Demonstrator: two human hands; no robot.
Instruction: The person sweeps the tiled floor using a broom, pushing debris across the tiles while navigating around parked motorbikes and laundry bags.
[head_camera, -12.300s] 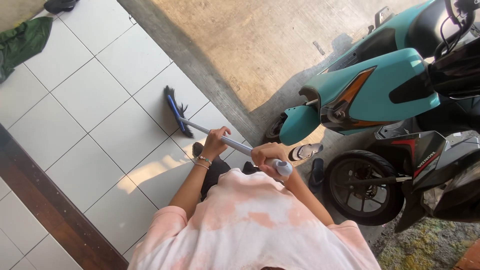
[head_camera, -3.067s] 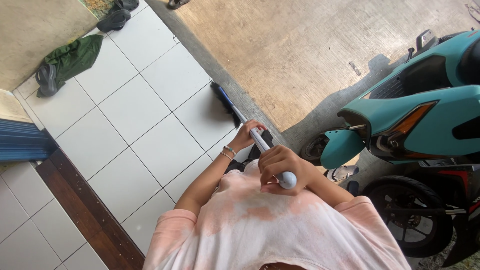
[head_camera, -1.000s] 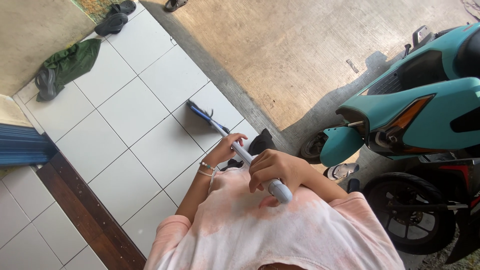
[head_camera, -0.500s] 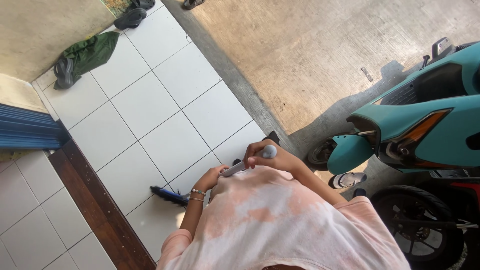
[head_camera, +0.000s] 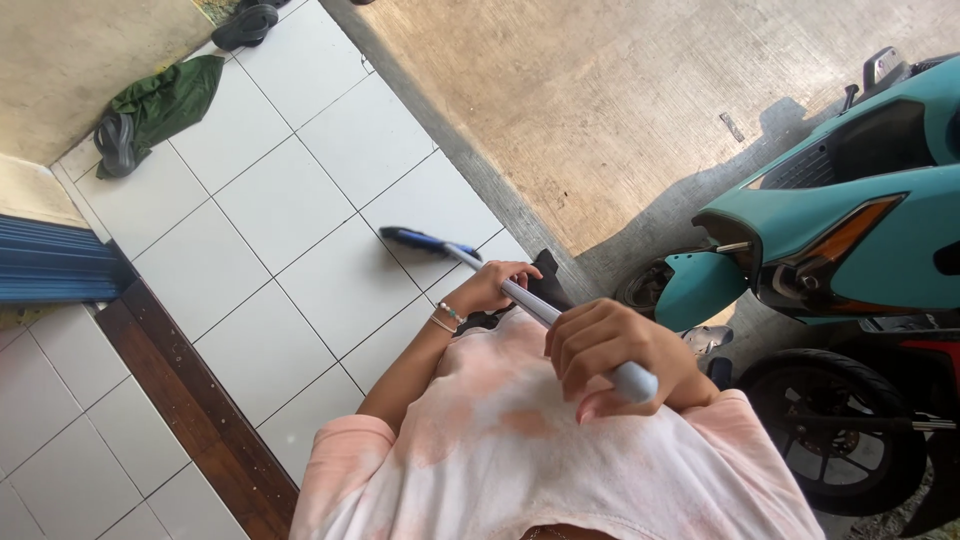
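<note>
I hold a long-handled broom with both hands over the white tiled floor (head_camera: 300, 200). Its blue head (head_camera: 415, 240) rests on a tile near the tile edge, and the grey handle (head_camera: 520, 297) slants back toward my chest. My left hand (head_camera: 490, 288), with a bracelet at the wrist, grips the handle midway. My right hand (head_camera: 605, 350) is closed round the handle's upper end, in front of my pink-and-white shirt (head_camera: 520, 460).
A teal scooter (head_camera: 830, 230) and a second motorbike's black wheel (head_camera: 830, 430) stand at the right on the concrete floor (head_camera: 620, 100). A green cloth (head_camera: 165, 100) and dark sandals (head_camera: 245, 22) lie at the top left. A brown threshold strip (head_camera: 190, 400) crosses the lower left beside a blue shutter (head_camera: 50, 265).
The broom head, close to my feet at the lower left half a second ago, has swung outward to the tile edge. Both hands kept their grip.
</note>
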